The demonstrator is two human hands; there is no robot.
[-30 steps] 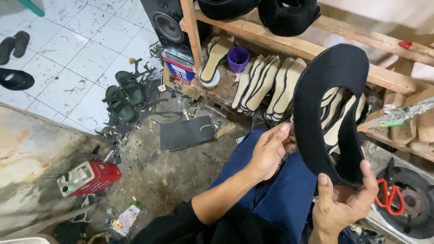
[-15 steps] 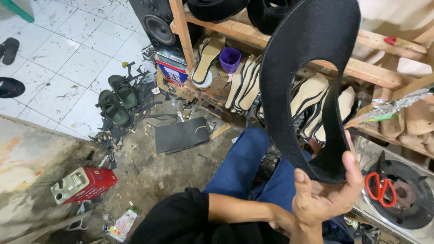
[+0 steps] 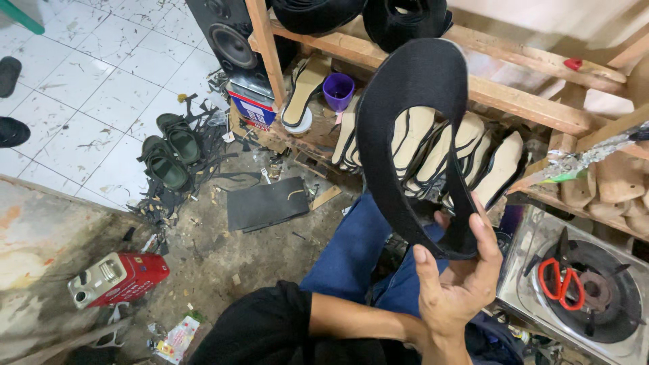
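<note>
Loosely, one hand [image 3: 460,284] half-curled, fingers pinching a black curved strap [image 3: 399,128] upright.

Hidden or cut off:
- black dark shoe [image 3: 13,130]: cut by left edge.
- speaker [image 3: 226,34]: top cut off.
- gas stove [image 3: 585,290]: cut by lower right edge.
- left hand: behind the black curved strap [image 3: 399,128], not visible.

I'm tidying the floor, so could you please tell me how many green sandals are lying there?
2: both lie side by side on the tiles left of the wooden rack, one sandal nearer the speaker, the other sandal just below-left of it. More may be hidden.
</note>
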